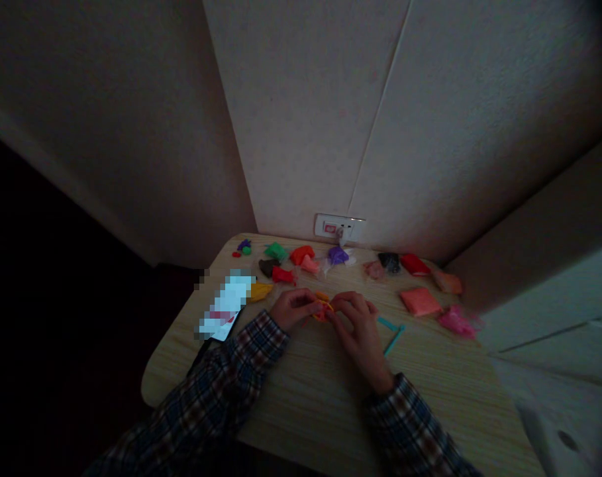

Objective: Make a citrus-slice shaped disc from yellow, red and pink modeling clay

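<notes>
Both hands meet over the middle of a light wooden table (430, 391). My left hand (293, 309) and my right hand (357, 324) pinch a small orange and yellow lump of clay (322, 307) between their fingertips, just above the tabletop. Fingers of both hands are curled closed on it. Plaid sleeves cover both forearms. Two teal sticks (393, 333) lie just right of my right hand.
Small bags and lumps of coloured clay line the far edge: green (275, 251), red (301, 254), purple (338, 255), black (389, 262), a pink slab (420, 301), a magenta bag (457, 321). A phone (224, 308) lies at left. A wall socket (338, 227) sits behind.
</notes>
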The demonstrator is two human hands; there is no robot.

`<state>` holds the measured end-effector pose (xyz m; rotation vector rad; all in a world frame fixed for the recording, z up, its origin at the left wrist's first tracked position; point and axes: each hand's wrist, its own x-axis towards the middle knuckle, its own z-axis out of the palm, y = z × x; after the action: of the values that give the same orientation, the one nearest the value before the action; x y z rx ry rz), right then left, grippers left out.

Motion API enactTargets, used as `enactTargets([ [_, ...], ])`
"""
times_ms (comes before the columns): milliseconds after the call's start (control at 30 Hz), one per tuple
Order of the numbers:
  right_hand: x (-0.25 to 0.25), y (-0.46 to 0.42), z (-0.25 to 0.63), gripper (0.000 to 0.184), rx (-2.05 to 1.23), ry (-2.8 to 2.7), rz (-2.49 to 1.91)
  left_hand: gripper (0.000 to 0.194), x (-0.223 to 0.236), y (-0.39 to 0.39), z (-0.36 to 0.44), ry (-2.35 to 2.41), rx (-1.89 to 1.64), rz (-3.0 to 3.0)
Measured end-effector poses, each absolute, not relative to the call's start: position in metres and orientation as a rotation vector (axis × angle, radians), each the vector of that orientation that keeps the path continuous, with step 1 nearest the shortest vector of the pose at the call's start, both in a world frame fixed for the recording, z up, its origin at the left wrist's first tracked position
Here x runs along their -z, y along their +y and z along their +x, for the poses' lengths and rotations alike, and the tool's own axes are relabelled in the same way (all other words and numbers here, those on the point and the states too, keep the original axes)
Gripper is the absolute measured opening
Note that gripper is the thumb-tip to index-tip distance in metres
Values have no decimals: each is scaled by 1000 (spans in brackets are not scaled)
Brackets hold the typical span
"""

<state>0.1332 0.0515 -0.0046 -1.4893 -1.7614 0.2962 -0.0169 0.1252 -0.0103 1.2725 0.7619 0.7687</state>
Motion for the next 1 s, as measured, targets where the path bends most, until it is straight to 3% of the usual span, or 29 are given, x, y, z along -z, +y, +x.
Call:
enactTargets([
  [367,2,48,136,21,-376,-1783,-1465,43,4,123,-20,755,-720,1296],
  [600,-3,46,137,29,-380,-1739,-1464,57,9,117,-17,690,-591,1309],
  [1000,-8,44,134,34,-582,-1753,-1341,40,-3,113,-22,577,-523,1498],
])
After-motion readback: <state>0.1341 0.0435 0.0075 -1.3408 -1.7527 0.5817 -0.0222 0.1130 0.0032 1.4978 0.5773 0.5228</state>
